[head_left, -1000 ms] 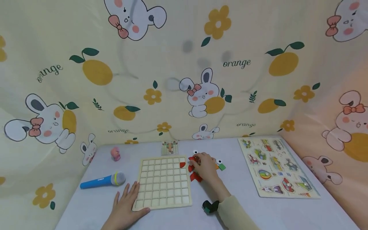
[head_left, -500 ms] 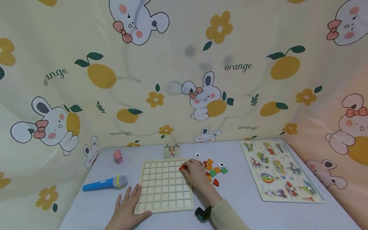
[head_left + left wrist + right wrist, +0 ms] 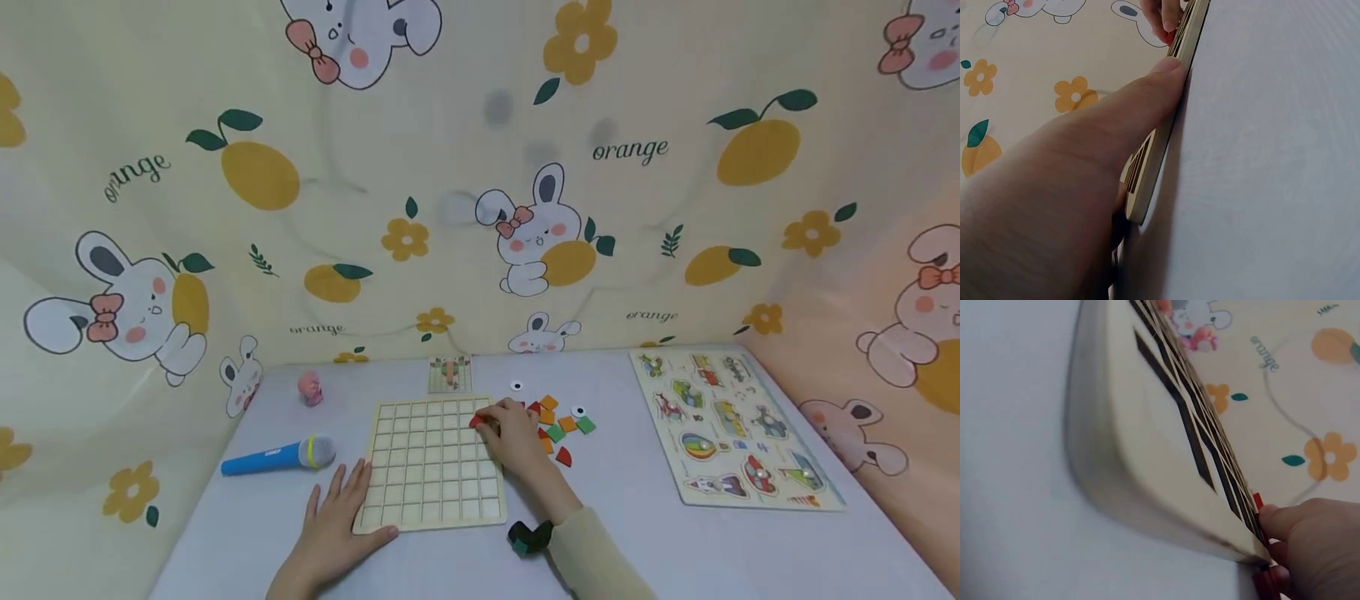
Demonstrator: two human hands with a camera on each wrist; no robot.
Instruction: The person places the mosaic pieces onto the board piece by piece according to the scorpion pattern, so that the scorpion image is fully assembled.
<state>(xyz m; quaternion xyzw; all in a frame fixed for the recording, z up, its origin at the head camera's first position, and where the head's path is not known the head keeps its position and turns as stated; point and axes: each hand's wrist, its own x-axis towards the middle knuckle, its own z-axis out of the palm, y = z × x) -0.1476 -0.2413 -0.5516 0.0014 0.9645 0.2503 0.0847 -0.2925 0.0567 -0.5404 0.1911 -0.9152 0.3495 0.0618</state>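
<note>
A pale wooden grid board (image 3: 420,467) lies on the table in front of me. My left hand (image 3: 333,529) rests at its lower left corner, fingers spread along the left edge and thumb at the near edge. In the left wrist view, the thumb (image 3: 1154,94) touches the board's rim. Over the board's upper right cells, my right hand (image 3: 517,437) pinches a small red piece (image 3: 476,421). The right wrist view shows a red piece (image 3: 1258,500) at the thumb tip and more red beneath the fingers. Part of the cells there is hidden by the hand.
Orange, green and red pieces (image 3: 567,424) lie loosely right of the board, with two eye discs (image 3: 578,411). A pattern card (image 3: 450,375) is behind it. Toy microphone (image 3: 277,457) and pink figurine (image 3: 310,388) are left; a picture puzzle (image 3: 738,433) is right.
My right hand has moved left from the loose pieces onto the board's upper right, where a red piece was lying; it has stayed there since half a second ago. The left hand keeps its place.
</note>
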